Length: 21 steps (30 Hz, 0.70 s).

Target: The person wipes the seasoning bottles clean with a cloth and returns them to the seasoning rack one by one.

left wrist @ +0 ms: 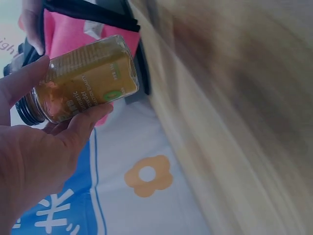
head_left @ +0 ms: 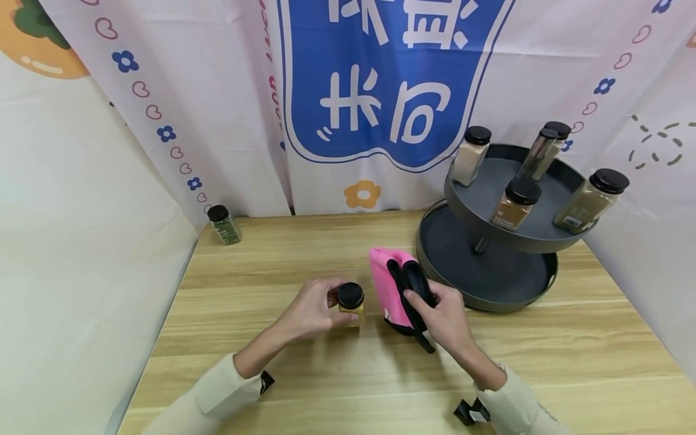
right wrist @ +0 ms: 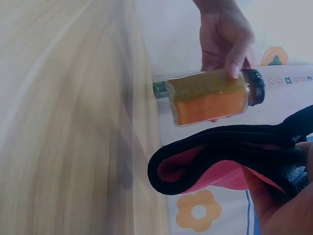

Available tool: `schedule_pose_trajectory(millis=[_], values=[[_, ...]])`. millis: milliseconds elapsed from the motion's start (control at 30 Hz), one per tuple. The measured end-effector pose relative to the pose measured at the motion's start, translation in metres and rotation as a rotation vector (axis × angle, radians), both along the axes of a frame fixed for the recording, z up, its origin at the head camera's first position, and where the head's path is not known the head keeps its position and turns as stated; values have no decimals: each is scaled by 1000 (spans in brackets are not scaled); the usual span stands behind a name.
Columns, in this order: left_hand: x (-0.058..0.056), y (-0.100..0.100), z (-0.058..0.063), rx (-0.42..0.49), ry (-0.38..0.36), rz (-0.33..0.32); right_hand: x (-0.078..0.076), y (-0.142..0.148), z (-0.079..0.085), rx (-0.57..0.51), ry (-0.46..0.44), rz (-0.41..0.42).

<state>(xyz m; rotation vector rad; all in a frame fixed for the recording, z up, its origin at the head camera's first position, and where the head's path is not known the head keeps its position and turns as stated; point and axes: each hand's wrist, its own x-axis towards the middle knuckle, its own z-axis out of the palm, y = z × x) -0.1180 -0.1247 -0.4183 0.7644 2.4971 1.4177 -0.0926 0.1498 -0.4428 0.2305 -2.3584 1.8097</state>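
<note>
My left hand [head_left: 311,309] grips a square glass jar of turmeric powder [left wrist: 90,81] by its sides, thumb on one face and fingers on the other. The jar is upright with its black lid [head_left: 350,295] on, and it appears raised a little off the table. To its right, my right hand [head_left: 449,319] holds a pink fabric piece with black edging [head_left: 387,287], thumb on the black part. The fabric looks folded and hangs beside the jar without clearly touching it; whether it is a pouch or a cloth I cannot tell.
A two-tier dark grey round rack [head_left: 484,296] stands at the back right, with several black-lidded spice jars on its upper tier. A jar of green herbs [head_left: 225,226] is at the table's back left corner. Printed curtains hang behind the wooden table [head_left: 261,266].
</note>
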Motion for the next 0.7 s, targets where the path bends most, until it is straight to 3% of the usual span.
schedule_pose_trajectory(millis=[200,400,700], values=[[-4,-2,-14,-41,-19,-10,1,0,0,3,-10,0],[-7,-1,-26,-18,-22,-19,1,1,0,3,-26,-5],[-8,-1,-35,-39,-3,-16,3,1,-1,19,-32,-5]])
